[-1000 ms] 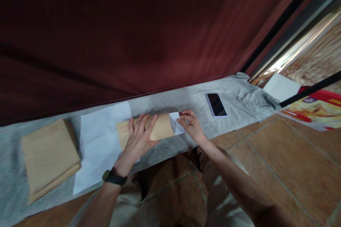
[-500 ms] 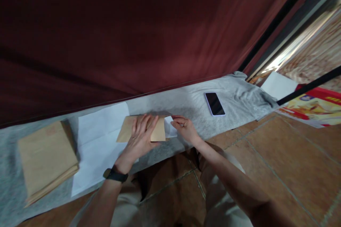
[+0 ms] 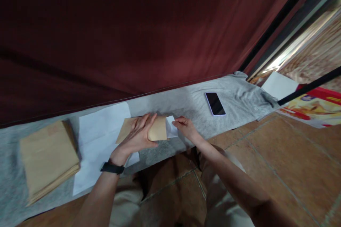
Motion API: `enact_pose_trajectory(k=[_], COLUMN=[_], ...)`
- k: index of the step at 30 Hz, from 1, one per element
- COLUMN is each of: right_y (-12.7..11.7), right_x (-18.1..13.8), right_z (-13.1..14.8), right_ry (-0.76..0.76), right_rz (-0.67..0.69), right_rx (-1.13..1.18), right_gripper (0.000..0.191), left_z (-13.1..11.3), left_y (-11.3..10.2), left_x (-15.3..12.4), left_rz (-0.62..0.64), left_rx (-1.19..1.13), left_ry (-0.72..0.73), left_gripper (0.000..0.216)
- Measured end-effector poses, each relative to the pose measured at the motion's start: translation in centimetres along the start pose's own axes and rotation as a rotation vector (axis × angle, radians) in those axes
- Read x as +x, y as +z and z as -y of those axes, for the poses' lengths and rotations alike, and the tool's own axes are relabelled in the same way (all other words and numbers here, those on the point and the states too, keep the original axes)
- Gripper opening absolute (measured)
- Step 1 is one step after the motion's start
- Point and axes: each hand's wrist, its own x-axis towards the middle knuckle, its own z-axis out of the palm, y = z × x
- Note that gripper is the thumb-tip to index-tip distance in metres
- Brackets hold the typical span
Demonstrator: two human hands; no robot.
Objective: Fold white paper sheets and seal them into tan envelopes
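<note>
A brown envelope (image 3: 159, 129) lies on the grey cloth (image 3: 191, 104) in front of me. My left hand (image 3: 138, 134) grips it around its middle, thumb underneath and fingers over the top. A folded white paper (image 3: 171, 129) sticks out of the envelope's right end. My right hand (image 3: 184, 126) pinches that paper at its right edge. A black watch (image 3: 112, 167) sits on my left wrist.
A stack of brown envelopes (image 3: 48, 156) lies at the left on the cloth, next to white paper sheets (image 3: 98, 138). A dark phone (image 3: 215, 104) rests to the right. A dark red curtain (image 3: 133, 35) hangs behind. Tiled floor (image 3: 279, 156) and a colourful poster (image 3: 314, 108) lie to the right.
The white paper has gone further into the envelope, my right hand moving left with it. My left hand has shifted from lying flat on the envelope to gripping and lifting its edge.
</note>
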Motion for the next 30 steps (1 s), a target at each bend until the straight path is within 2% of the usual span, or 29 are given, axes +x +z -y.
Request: enact_pose_trajectory(k=[6,11,17,20,25,30], right_y=[-0.2,-0.5,-0.2,-0.3,-0.6,0.1], right_x=[-0.2,-0.7,-1.4,-1.3,-0.8,-0.8], right_z=[0.5,1.4,2.1,2.3,2.1,1.5], right_ry=[0.031,-0.053,-0.097,-0.101,-0.217,-0.106], right_rz=[0.066,0.072,0.156,0.126,0.004,0.021], right_rx=[-0.031,-0.201,-0.462,-0.538,-0.575,-0.523], right_gripper=[0.029,0.032,0.029,0.031,0.023,0.027], left_z=[0.2,-0.1,-1.9,-2.3,-2.6,-3.3], left_y=[-0.2,0.4,0.4,0.5,1.0,1.5], left_x=[0.5,0.6,0.7,0.8,1.0,1.1], left_rz=[0.043,-0.078,-0.196,-0.233,-0.273,-0.248], left_rx=[-0.025,0.084,0.19,0.191,0.174,0.192], left_ry=[0.003,0.018,0.067,0.059,0.047,0.075], left_gripper=[0.128,0.126,0.119,0.117,0.118,0.115])
